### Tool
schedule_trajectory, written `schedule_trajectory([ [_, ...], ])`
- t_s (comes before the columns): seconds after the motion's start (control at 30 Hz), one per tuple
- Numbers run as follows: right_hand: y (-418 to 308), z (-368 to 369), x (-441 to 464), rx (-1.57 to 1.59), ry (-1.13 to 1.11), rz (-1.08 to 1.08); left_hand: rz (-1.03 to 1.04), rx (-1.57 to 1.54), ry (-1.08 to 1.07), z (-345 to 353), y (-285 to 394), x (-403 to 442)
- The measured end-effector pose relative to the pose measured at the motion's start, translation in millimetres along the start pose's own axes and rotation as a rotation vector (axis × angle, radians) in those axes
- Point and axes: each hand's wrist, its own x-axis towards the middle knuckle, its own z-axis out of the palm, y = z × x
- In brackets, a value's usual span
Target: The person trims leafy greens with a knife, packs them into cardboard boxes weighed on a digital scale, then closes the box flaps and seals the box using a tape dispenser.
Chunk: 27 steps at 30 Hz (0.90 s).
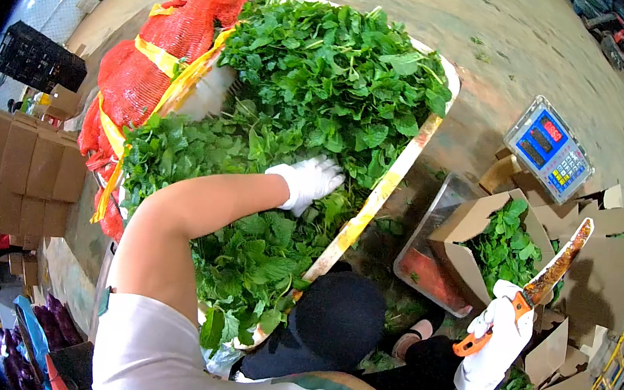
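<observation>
My left hand [305,183], in a white glove, rests on leafy green herbs [334,81] that look like mint. Its fingers are stretched out over the leaves, and no bunch shows in its grasp. The herbs are heaped in a large white-rimmed tub [373,202]. At the right, my gloved right hand [498,339] is closed around the orange handle of a knife [557,260]. The rusty-brown blade points up and away from me, above cardboard boxes.
A digital scale display [551,149] stands beyond an open cardboard box [463,237] of herbs, which sits on a metal scale platform [427,275]. Red mesh sacks [135,80] line the tub's left side. Stacked cartons [30,176] and a black crate [39,58] stand farther left.
</observation>
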Motion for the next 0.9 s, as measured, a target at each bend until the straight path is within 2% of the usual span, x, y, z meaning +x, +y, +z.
schedule_trajectory([
  [0.03, 0.5, -2.2, 0.9, 0.008, 0.008, -0.011, 0.003, 0.028, -0.129, 0.3, -1.1, 7.0],
  [0.07, 1.5, -2.9, 2.0, 0.022, 0.044, -0.014, 0.016, 0.113, 0.024, 4.4, 1.1, 3.6],
  [0.17, 0.2, -6.2, 3.2, 0.030, 0.014, -0.028, -0.009, 0.121, -0.070, 35.8, 4.7, 28.9],
  [0.2, -1.2, -6.5, 2.7, 0.038, 0.012, -0.029, 0.008, 0.101, 0.087, 35.7, 3.5, 20.3],
  [0.23, -3.1, -6.1, 1.5, 0.031, -0.011, -0.020, 0.003, 0.109, 0.085, 34.7, 3.5, 13.4],
  [0.33, -6.0, -6.6, -3.0, 0.041, -0.042, -0.019, -0.089, -0.179, 0.101, 16.6, 5.0, -11.7],
  [0.37, -6.3, -7.4, -4.9, 0.047, -0.049, -0.025, -0.138, -0.187, 0.056, -16.3, 9.7, -29.1],
  [0.43, -6.6, -9.8, -8.0, 0.067, -0.059, -0.016, -0.178, -0.241, 0.210, -37.2, 0.0, -55.3],
  [0.47, -6.0, -11.0, -9.0, 0.059, -0.074, -0.026, -0.161, -0.429, 0.459, -29.2, -10.7, -67.9],
  [0.5, -6.1, -12.3, -9.6, 0.051, -0.089, -0.040, -0.246, -0.655, 0.449, -13.9, -27.1, -71.4],
  [0.53, -5.3, -13.8, -9.2, 0.042, -0.097, -0.041, -0.231, -0.877, 0.609, 21.5, -56.3, -66.6],
  [0.6, -5.4, -17.4, -8.0, 0.066, -0.123, -0.046, -0.228, -1.020, 0.707, 22.5, -73.5, -79.5],
  [0.63, -3.9, -18.1, -6.3, 0.078, -0.145, -0.043, -0.248, -0.943, 0.639, -1.5, -69.2, -95.8],
  [0.67, -2.8, -19.3, -5.7, 0.088, -0.150, -0.051, -0.217, -0.591, 0.694, -7.2, -76.3, -107.4],
  [0.7, -0.6, -19.8, -4.9, 0.096, -0.158, -0.054, -0.236, -0.738, 0.712, -11.2, -79.3, -111.2],
  [0.73, 1.5, -20.1, -4.7, 0.102, -0.166, -0.056, -0.239, -1.050, 0.746, -1.4, -87.6, -117.0],
  [0.83, 7.4, -19.0, -4.8, 0.066, -0.185, -0.051, -0.407, -0.887, 0.799, 11.4, -108.3, -134.8],
  [0.9, 12.6, -16.8, -5.3, 0.061, -0.216, -0.020, -0.445, -0.863, 0.834, 10.6, -115.6, -152.4],
])
